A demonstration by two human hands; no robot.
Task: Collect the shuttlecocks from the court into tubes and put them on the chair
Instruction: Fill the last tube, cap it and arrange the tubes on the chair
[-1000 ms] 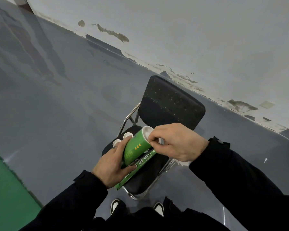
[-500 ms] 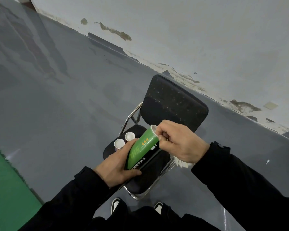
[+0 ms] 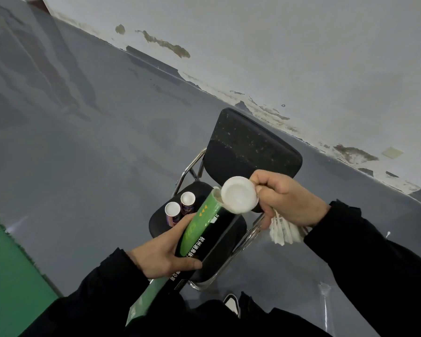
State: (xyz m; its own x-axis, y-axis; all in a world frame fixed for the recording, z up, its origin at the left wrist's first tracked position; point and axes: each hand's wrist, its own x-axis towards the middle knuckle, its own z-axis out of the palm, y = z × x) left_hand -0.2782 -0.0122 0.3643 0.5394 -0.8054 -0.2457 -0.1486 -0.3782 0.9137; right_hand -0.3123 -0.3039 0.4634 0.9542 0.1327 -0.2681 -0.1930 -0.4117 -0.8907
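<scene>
Left hand (image 3: 164,255) grips green tube (image 3: 199,227) round its middle, fingers and thumb curled on it, tube tilted with open mouth up and away from the person, lower end running down past the wrist toward the body. Tube carries a black panel with white print on its right face. Right hand (image 3: 287,199) pinches white cap (image 3: 239,194) at its edge, hollow side facing the camera, cap just off the tube mouth and overlapping its rim in view (contact or a small gap: cannot tell). Same right hand also clamps shuttlecocks (image 3: 286,231) under the lower fingers, white feathers sticking out below the palm; count not readable.

Black chair (image 3: 252,147) sits directly under both hands, padded backrest toward the wall, chrome frame visible on both sides of the seat. Two capped tubes (image 3: 180,210) stand on the seat's far left corner, side by side and touching or nearly so, white caps up, dark printed bodies. Grey floor (image 3: 83,142) all round, green court surface (image 3: 7,276) at lower left, stained wall (image 3: 301,45) behind the chair. One shoe (image 3: 232,304) shows below the seat edge. Both sleeves black.
</scene>
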